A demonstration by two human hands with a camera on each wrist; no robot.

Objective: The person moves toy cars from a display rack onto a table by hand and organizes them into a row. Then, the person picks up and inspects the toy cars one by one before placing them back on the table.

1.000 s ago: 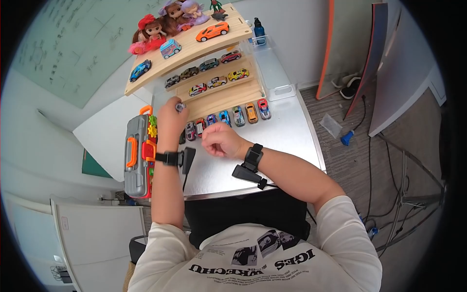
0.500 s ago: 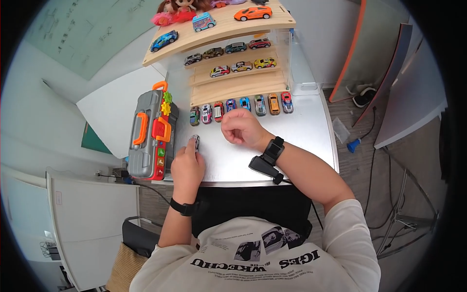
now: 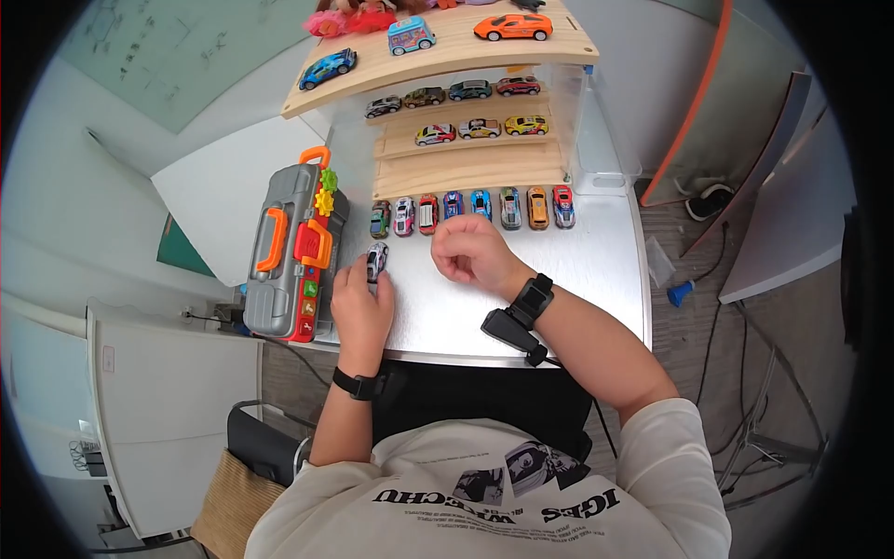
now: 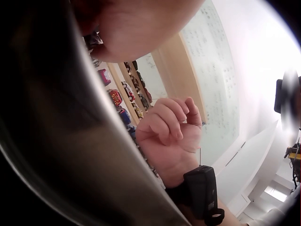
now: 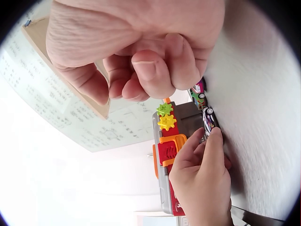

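Observation:
My left hand (image 3: 361, 312) pinches the rear of a small white-and-dark toy car (image 3: 377, 260) between thumb and fingers. The car sits on the silver tabletop, just in front of the left end of a row of toy cars; in the right wrist view its nose (image 5: 209, 113) points away from the hand, toward a green toy car (image 5: 201, 100). My right hand (image 3: 473, 252) hovers over the middle of the table with its fingers loosely curled. Nothing shows between those fingers (image 5: 146, 70) in the right wrist view.
Left of the hands stands a grey and red toy toolbox (image 3: 279, 252) with orange handles. Behind the row of cars rises a wooden tiered shelf (image 3: 466, 170) carrying several cars, with dolls, a blue bus (image 3: 411, 36) and an orange car (image 3: 513, 28) on its top board.
My left hand came down from the shelf with the toy car and set it on the table, then shifted it slightly toward the row. The right hand stays curled over the table.

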